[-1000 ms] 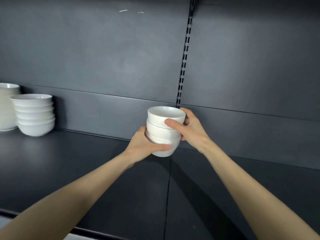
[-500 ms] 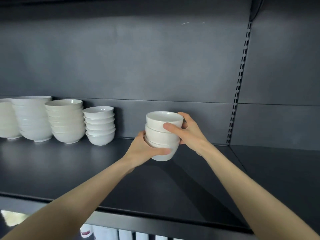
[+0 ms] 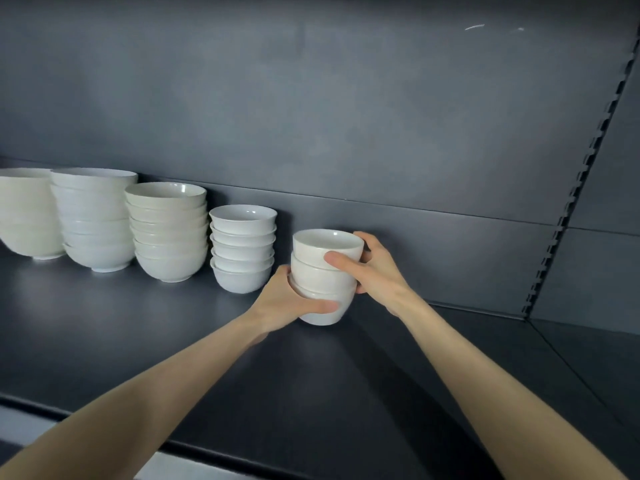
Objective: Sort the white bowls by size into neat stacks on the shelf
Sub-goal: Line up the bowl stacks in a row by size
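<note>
You are holding a small stack of three nested white bowls (image 3: 325, 271) with both hands, just right of the row of stacks already lined up along the back of the dark shelf (image 3: 207, 368). Your left hand (image 3: 287, 303) cups the lowest bowl from the left, its thumb laid across the front of that bowl. Your right hand (image 3: 375, 271) grips the top bowl from the right, thumb pressed to the front just under the rim, and its fingers (image 3: 362, 237) curl round the far side of the rim. So both sets of fingers are closed round the stack, neither spread wide. The stack sits upright, and its base is at or barely above the shelf. You cannot tell from this view whether it touches down.

To its left stand four more stacks, set from big to small. The largest bowls (image 3: 27, 216) are at the far left, partly cut off by the edge of the view. Next come the tall white stack (image 3: 95, 220), the cream stack (image 3: 168, 237) and the smaller white stack (image 3: 242, 252), which is nearest your left hand. Neighbouring stacks stand close together, some touching or nearly so. Your held stack stands a little apart from the smaller white stack, with your left hand between the two.

Behind everything runs the grey back panel (image 3: 311, 116), and a slotted upright rail (image 3: 571, 202) rises at the right.
</note>
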`<act>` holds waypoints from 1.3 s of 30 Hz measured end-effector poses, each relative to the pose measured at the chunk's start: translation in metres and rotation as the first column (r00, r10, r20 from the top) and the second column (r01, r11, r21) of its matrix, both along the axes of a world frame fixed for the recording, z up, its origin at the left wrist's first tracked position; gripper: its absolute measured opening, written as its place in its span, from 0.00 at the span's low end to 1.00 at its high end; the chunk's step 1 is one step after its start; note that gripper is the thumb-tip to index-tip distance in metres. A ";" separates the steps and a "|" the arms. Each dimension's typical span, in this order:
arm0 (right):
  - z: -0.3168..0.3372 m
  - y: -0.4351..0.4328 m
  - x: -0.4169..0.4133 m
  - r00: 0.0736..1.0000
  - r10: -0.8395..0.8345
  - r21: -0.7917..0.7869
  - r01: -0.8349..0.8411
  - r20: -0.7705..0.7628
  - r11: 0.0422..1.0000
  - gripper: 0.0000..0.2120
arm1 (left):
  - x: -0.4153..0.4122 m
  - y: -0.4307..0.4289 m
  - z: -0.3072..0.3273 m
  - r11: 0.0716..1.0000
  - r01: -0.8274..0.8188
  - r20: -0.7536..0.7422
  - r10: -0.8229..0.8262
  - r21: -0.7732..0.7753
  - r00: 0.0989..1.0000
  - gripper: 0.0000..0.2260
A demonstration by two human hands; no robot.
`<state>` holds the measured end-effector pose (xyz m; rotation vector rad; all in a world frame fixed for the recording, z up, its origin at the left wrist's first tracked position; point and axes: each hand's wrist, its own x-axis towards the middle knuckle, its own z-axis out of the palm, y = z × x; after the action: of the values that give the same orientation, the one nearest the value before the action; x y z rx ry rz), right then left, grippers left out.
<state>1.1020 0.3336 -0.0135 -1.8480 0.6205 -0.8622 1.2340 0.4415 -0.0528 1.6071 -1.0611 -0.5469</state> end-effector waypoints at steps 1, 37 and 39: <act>-0.001 -0.003 0.006 1.000 0.001 0.004 -0.001 -0.007 1.000 0.43 | 0.006 -0.003 -0.001 1.000 -0.002 0.003 0.002 0.004 1.000 0.33; -0.020 -0.004 0.058 0.981 -0.159 0.036 0.156 0.108 0.987 0.28 | 0.067 -0.034 -0.037 0.981 0.124 0.012 -0.124 -0.146 0.992 0.39; -0.020 -0.004 0.058 0.980 -0.162 0.032 0.159 0.112 0.987 0.27 | 0.068 -0.034 -0.038 0.981 0.130 0.011 -0.130 -0.144 0.991 0.39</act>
<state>1.1595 0.3291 -0.0334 -1.7314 0.7110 -1.0551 1.3015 0.4071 -0.0910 1.4194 -1.1855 -0.5434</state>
